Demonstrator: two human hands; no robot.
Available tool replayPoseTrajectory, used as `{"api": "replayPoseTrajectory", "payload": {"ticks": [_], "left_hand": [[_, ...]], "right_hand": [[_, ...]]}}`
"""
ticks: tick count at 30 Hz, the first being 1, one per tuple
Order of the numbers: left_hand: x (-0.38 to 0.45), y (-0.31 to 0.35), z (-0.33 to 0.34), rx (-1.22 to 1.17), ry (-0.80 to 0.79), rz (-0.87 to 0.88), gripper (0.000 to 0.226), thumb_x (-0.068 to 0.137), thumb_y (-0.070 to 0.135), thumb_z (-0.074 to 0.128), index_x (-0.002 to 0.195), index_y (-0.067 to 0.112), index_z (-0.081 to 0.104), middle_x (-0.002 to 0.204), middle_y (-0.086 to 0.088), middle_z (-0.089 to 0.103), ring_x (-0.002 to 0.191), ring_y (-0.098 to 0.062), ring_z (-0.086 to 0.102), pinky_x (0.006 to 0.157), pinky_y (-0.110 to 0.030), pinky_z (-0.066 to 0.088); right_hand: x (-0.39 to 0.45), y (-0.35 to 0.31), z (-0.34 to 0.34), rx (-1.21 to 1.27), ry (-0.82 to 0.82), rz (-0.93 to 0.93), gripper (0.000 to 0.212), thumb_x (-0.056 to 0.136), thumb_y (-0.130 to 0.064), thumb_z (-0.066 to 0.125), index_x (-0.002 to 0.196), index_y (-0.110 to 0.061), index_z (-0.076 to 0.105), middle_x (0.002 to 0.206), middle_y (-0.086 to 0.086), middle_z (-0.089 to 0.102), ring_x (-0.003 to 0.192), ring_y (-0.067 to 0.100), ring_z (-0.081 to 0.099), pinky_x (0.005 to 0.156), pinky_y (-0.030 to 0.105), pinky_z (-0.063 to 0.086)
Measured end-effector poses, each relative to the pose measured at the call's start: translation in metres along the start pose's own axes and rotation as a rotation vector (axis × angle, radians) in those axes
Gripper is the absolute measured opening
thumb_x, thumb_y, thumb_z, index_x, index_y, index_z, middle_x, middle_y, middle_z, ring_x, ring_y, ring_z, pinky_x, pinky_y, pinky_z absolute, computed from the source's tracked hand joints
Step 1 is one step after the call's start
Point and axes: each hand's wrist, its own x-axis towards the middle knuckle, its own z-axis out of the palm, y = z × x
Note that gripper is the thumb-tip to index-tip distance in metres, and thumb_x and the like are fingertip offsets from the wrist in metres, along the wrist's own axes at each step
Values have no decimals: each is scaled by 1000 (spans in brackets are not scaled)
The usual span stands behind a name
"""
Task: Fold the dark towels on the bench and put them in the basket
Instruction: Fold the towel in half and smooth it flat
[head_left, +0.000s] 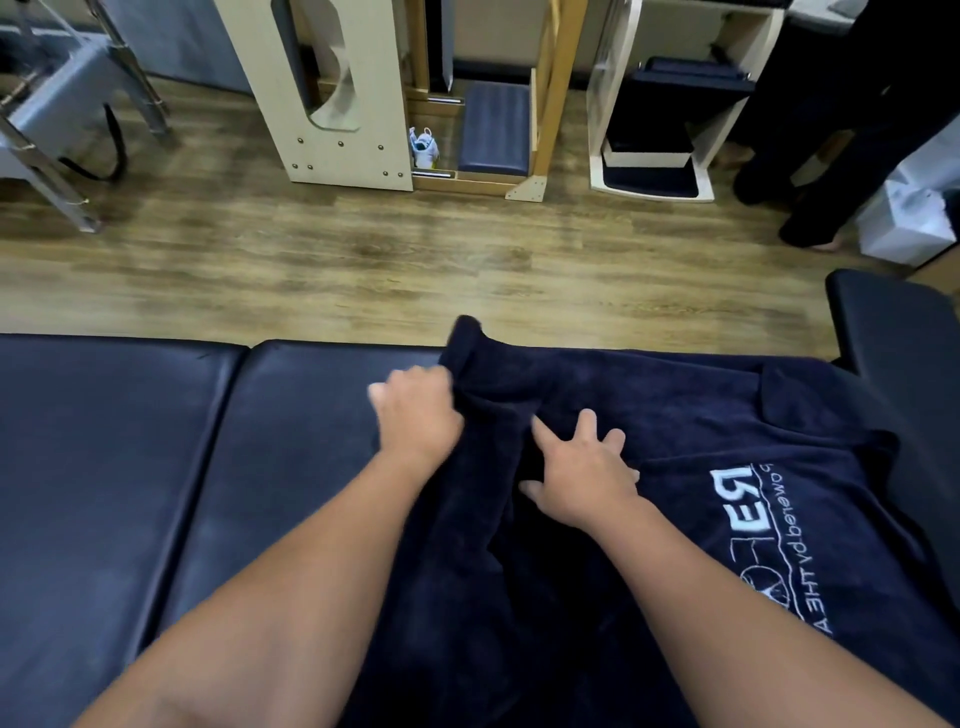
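A dark navy towel (691, 415) with white lettering lies spread over the right half of the black padded bench (156, 467). Its left edge is bunched and raised into a fold. My left hand (418, 410) grips that raised left edge, fingers curled into the cloth. My right hand (582, 467) lies flat on the towel just right of the fold, fingers spread and pressing down. No basket is in view.
Wooden floor (363, 260) lies beyond the bench. Pale wooden exercise frames (332, 104) with dark pads stand at the back. A metal-framed apparatus (62, 104) is at far left. A person in dark trousers (831, 156) stands at far right beside a white box (904, 223).
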Motion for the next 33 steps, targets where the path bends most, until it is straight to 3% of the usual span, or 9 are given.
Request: {"api": "replayPoseTrajectory", "payload": {"ticks": [3, 7, 11, 16, 21, 24, 27, 29, 33], "left_hand": [[18, -67, -20, -236, 101, -271, 26, 86, 6, 54, 109, 15, 64, 111, -16, 63, 102, -37, 58, 83, -41, 44], [12, -110, -31, -339, -34, -226, 29, 94, 9, 56, 122, 9, 54, 119, -16, 55, 101, -32, 52, 83, -35, 39], [-8, -100, -40, -265, -363, -325, 44, 89, 53, 64, 81, 10, 59, 78, -10, 71, 70, -25, 67, 68, -34, 54], [-24, -96, -30, -392, -215, -272, 17, 87, 21, 68, 91, 15, 53, 91, -1, 62, 79, -18, 55, 65, -30, 44], [-44, -112, -34, -591, -23, -395, 11, 96, 21, 59, 102, 14, 54, 92, -3, 62, 88, -22, 58, 74, -33, 46], [-69, -122, -37, -357, -228, -402, 11, 83, 21, 52, 84, 14, 60, 84, -6, 64, 77, -26, 61, 75, -38, 55], [-99, -124, -35, -209, -457, -337, 30, 75, 45, 63, 72, 16, 60, 72, -3, 63, 73, -26, 64, 71, -35, 56], [-115, -121, -29, -140, -463, -318, 35, 81, 48, 68, 79, 16, 55, 81, -3, 62, 80, -28, 63, 68, -34, 50], [-131, -128, -19, -277, -298, -387, 29, 88, 33, 66, 71, 16, 51, 85, -10, 66, 84, -34, 64, 72, -37, 54]], "right_hand": [[1, -1, 1, -5, 6, 6, 87, 87, -68, 59, 147, -63, -5, 148, 9, 5, 129, 41, 22, 92, 62, 46], [3, -10, 1, 13, -25, 55, 87, 89, -65, 57, 145, -65, -9, 155, 10, -4, 137, 46, 13, 100, 73, 34], [2, -17, 3, 36, -32, 76, 87, 92, -66, 50, 147, -60, -17, 163, 12, -20, 147, 52, -9, 108, 79, 14], [7, -22, 3, 41, 12, -52, 86, 93, -68, 47, 151, -55, -16, 164, 11, -26, 150, 45, -19, 112, 77, 5], [-10, -37, 12, -35, 224, -154, 70, 99, -54, 47, 157, -29, 16, 164, 15, 9, 150, 42, 8, 112, 67, 24], [-37, -48, 31, -75, 474, -417, 46, 87, -42, 70, 125, -19, 57, 125, 8, 50, 112, 35, 48, 84, 51, 48], [-67, -60, 55, -105, 420, -557, 41, 82, -49, 68, 112, -22, 63, 114, 4, 52, 102, 32, 52, 78, 46, 48], [-83, -68, 69, -143, 256, -526, 63, 81, -61, 60, 133, -27, 52, 138, 9, 45, 124, 35, 45, 93, 55, 44], [-100, -69, 82, -169, 31, -651, 84, 91, -63, 52, 157, -41, 6, 167, 6, -14, 153, 36, -16, 116, 70, 0]]}}
